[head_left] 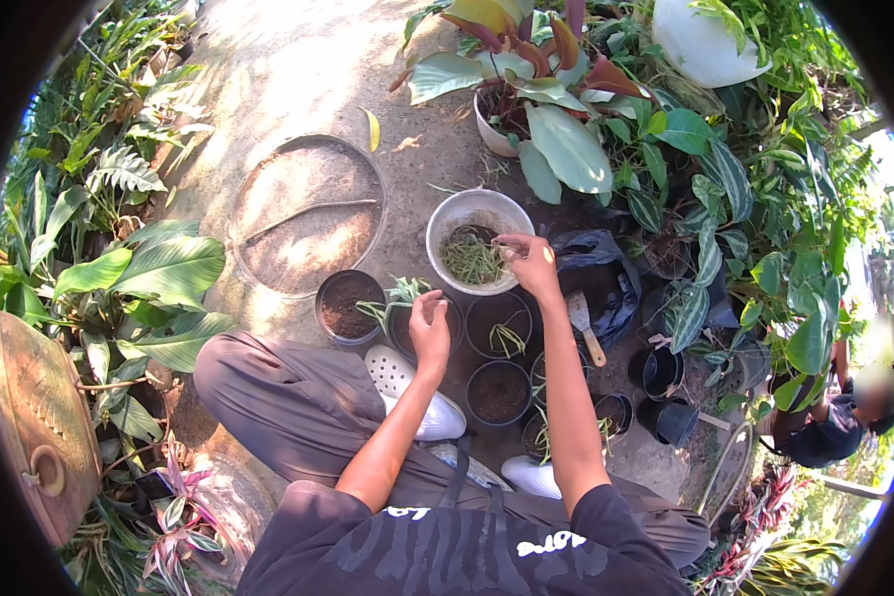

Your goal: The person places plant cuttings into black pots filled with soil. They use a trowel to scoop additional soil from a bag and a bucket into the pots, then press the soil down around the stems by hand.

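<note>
My left hand is over a black plastic pot, its fingers closed around a small bunch of green leafy cuttings. The leaves stick out leftward, partly over a soil-filled black pot. At the right rim of a whitish plastic bucket, my right hand reaches inside with bent fingers. Cut green stems and leaves lie in the bucket below it. Whether those fingertips grip a stem is too small to tell. Near my right forearm stands a black pot with drooping green cuttings.
A wooden-handled trowel lies by a black plastic bag. Several pots, including one with soil, stand before my feet. A stick crosses a round ground ring. Potted foliage borders the path; another person is at far right.
</note>
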